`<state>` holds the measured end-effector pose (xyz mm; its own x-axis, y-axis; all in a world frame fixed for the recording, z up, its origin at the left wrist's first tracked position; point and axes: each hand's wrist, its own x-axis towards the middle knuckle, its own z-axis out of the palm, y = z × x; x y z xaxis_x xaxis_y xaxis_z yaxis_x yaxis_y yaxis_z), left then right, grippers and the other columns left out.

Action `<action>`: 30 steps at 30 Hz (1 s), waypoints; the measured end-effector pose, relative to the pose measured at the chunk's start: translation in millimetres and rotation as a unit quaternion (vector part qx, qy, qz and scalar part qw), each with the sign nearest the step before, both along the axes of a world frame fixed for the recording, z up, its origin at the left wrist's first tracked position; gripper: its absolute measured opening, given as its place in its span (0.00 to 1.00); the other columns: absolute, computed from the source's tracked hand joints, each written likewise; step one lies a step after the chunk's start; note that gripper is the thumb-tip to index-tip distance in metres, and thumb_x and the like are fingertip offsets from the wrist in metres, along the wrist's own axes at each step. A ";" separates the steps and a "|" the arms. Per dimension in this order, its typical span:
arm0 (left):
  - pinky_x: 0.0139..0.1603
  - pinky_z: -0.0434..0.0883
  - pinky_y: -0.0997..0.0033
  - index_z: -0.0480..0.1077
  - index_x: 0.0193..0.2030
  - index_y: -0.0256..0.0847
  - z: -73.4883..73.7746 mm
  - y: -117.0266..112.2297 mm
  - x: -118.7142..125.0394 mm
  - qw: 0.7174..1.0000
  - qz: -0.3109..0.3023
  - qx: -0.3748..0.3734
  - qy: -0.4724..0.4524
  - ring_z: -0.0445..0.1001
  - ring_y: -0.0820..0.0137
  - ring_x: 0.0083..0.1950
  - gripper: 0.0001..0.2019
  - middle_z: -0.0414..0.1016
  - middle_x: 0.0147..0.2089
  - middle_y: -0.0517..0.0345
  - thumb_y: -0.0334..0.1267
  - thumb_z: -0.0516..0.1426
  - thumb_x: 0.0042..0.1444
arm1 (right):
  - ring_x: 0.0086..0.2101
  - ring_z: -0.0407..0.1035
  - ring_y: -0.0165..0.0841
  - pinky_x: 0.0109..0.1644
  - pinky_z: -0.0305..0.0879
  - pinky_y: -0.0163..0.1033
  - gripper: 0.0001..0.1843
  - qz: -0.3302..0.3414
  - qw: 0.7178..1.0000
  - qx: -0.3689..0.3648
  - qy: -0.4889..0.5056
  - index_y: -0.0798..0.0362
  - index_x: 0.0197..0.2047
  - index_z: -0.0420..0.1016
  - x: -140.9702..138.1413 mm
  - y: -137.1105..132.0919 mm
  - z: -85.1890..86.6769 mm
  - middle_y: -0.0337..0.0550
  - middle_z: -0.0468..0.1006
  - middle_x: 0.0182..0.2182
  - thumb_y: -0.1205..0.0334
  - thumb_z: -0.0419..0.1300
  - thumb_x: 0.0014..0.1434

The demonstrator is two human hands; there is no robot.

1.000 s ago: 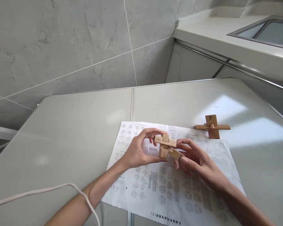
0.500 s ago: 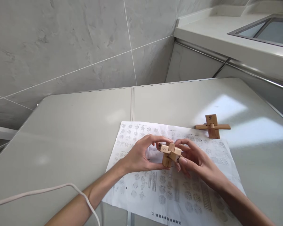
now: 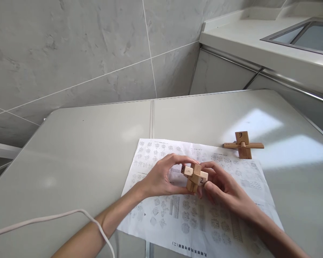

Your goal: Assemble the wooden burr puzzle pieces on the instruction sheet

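Note:
A small wooden interlocking puzzle (image 3: 194, 176) of crossed notched bars is held above a printed instruction sheet (image 3: 193, 218). My left hand (image 3: 161, 177) pinches its left side with thumb below and fingers curled over the top. My right hand (image 3: 223, 188) grips its right side, fingertips pressed on the bar ends. Dark marks are written on two bar ends. A second wooden puzzle (image 3: 243, 144), a cross of bars with a marked block on top, stands on the table to the right, apart from both hands.
The grey table (image 3: 83, 150) has a seam down its middle and a rounded far-left corner. A white cable (image 3: 56, 216) lies across the near left. A tiled wall stands behind. A counter with a sink (image 3: 304, 34) rises at the back right.
The loose bars have been pushed together into a tighter cross. Both hands have closed in round the puzzle, which has turned and dropped slightly.

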<state>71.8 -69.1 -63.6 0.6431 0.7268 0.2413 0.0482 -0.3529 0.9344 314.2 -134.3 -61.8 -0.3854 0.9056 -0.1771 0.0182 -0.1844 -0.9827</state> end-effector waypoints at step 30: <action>0.64 0.73 0.52 0.68 0.69 0.55 2.9 3.1 0.0 0.997 0.044 -0.067 0.015 0.78 0.60 0.59 0.38 0.74 0.69 0.50 0.45 0.76 0.55 | 0.18 0.56 0.27 0.18 0.54 0.31 0.25 -0.135 0.965 -0.172 0.143 0.51 0.38 0.76 5.0 8.3 -0.8 0.35 0.67 0.21 0.36 0.61 0.72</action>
<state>71.8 -66.0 -60.7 0.5803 0.8055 0.1203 0.1021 -0.2186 0.9705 319.3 -126.0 -62.7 -0.2218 0.8862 -0.4068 -0.3400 -0.4613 -0.8195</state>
